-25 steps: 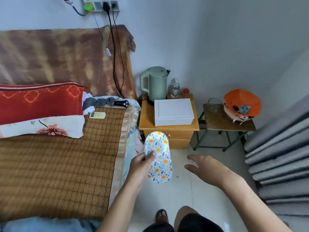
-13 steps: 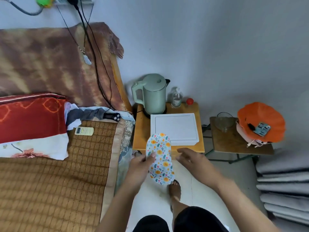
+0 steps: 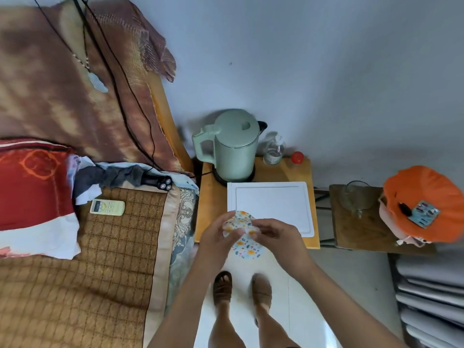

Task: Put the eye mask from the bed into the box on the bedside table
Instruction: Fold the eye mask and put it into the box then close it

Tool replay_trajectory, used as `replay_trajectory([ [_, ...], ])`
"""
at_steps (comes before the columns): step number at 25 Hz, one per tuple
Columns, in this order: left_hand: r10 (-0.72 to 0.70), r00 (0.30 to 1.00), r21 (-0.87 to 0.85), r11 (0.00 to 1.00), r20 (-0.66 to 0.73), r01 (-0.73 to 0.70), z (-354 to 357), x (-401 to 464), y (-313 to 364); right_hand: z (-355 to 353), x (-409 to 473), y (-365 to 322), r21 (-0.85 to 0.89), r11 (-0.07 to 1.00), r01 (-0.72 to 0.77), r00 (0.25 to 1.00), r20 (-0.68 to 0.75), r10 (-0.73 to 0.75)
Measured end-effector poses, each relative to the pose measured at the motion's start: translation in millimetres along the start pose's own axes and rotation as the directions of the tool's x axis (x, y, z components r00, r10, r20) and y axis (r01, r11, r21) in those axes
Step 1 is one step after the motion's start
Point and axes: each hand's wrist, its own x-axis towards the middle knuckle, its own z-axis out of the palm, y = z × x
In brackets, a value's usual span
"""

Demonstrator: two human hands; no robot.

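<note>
Position: We now stand directly at the bedside surface (image 3: 208, 197), feet on the floor beside the bed (image 3: 88, 272); a second ago we were farther back.
Eye mask: The floral eye mask (image 3: 244, 233) is off the bed and held in the air at the front edge of the surface, just in front of the box (image 3: 272, 204).
Left hand: Our left hand (image 3: 218, 237) grips the mask's left part, fingers closed on the fabric.
Right hand: Our right hand (image 3: 275, 234), empty and spread open a second ago, has come in and now pinches the mask's right part.
Mask shape: Earlier the mask hung flat and long from one hand; it now appears bunched or folded between both hands.
Box: The white box sits on the surface in front of the kettle (image 3: 234, 146). Its lid is still on.
Meaning: We judge the carry finished and the mask being made compact to fit.
Next requirement: One hand must release the mask to lift the lid.
Risk: The kettle, a small bottle (image 3: 273, 153) and a red cap (image 3: 297, 157) stand close behind the box.
</note>
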Motion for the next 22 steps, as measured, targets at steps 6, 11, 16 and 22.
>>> replay_trajectory([
  [6, 0.083, 0.996, 0.525, 0.846, 0.044, -0.094, -16.7, 41.7, -20.8, 18.8, 33.1, 25.6, -0.394, 0.916, 0.074, 0.979, -0.146, -0.141],
  [11, 0.204, 0.977, 0.554, 0.822, -0.067, -0.133, -17.8, 70.2, -40.9, 20.9, 51.8, 41.4, -0.503, 0.843, 0.189, 0.939, -0.157, -0.305],
  [16, 0.115, 0.992, 0.177, 0.979, -0.059, -0.103, -14.5, 87.4, -55.4, 12.0, 63.3, 51.2, -0.010, 0.997, -0.081, 0.995, -0.058, 0.081],
  [22, -0.003, 0.996, -0.055, 0.998, -0.085, -0.002, -6.6, 111.4, -76.0, 13.4, 76.6, 78.5, 0.197, 0.927, -0.319, 0.937, -0.080, 0.340],
])
